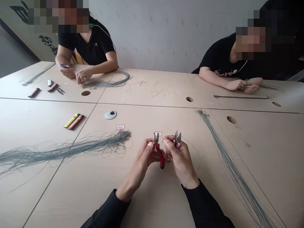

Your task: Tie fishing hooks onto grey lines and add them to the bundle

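Pliers (160, 152), snips (176, 138), in separate hands (143, 157) (182, 160), line (162, 138) perhaps pinched

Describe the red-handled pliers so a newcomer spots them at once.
On the near half of the pale table, around its middle, find the camera wearer's left hand. It holds the pliers, metal tips pointing toward the far side. Red handles set them apart from the pink-handled scissors in the right hand.

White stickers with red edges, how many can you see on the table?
2. One sticker lies by the near left bundle of strands; another sticker sits beyond the red-handled pliers, which partly cover it. Others may be hidden.
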A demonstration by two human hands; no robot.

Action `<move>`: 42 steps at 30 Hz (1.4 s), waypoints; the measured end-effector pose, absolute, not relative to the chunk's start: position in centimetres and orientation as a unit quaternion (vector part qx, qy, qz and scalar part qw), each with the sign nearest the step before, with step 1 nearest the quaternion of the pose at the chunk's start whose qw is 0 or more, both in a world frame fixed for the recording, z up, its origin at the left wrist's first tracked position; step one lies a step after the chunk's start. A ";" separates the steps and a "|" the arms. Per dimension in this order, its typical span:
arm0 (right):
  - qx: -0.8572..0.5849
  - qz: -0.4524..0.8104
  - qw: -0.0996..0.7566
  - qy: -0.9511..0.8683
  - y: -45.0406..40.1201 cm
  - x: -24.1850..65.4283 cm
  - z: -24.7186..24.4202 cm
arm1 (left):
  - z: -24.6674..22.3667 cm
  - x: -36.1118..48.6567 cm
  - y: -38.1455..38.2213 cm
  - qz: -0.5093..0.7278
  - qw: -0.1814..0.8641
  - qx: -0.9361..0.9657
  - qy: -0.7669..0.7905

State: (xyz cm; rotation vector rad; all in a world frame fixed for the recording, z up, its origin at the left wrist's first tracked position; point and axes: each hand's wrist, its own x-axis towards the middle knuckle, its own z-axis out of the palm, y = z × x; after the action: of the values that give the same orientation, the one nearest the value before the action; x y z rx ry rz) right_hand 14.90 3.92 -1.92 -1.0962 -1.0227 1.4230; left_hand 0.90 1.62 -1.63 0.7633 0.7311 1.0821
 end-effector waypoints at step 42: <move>-0.265 0.732 0.527 -0.342 2.9 16.1 0.9 | -1.1 0.6 1.2 0.472 0.788 0.256 0.301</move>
State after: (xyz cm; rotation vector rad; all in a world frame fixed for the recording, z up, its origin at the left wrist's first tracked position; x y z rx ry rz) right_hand 16.14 2.93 0.89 -0.6342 -0.8184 1.7491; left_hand 0.56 1.21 -1.06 0.5511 0.6485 1.0168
